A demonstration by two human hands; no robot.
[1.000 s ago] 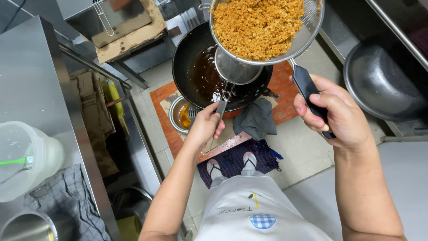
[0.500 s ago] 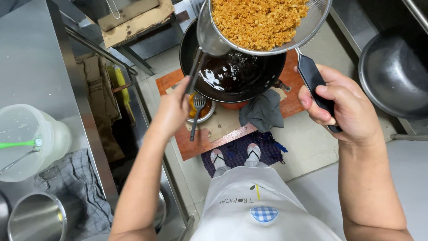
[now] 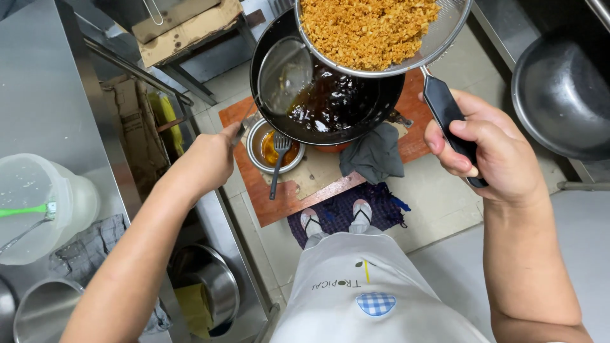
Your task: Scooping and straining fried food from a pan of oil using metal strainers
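Holding a wire-mesh strainer by its black handle, right hand closed tight around the grip, basket heaped with golden fried crumbs and hanging above the far right part of a black wok. Gripping a metal ladle by its thin handle, left hand closed around it, bowl of the ladle tilted inside the left half of the wok, over dark brown oil. Sitting low on the floor, the wok, on a reddish board. Resting just near-left of the wok, a small steel bowl with orange liquid and a fork leaning in it. Lying near-right of the wok, a grey rag. Showing at the near edge of the board, two white slippers on a dark blue mat. Standing on the steel desk at far left, a clear plastic tub with a green-handled tool. Sitting at right, a large dark pan.
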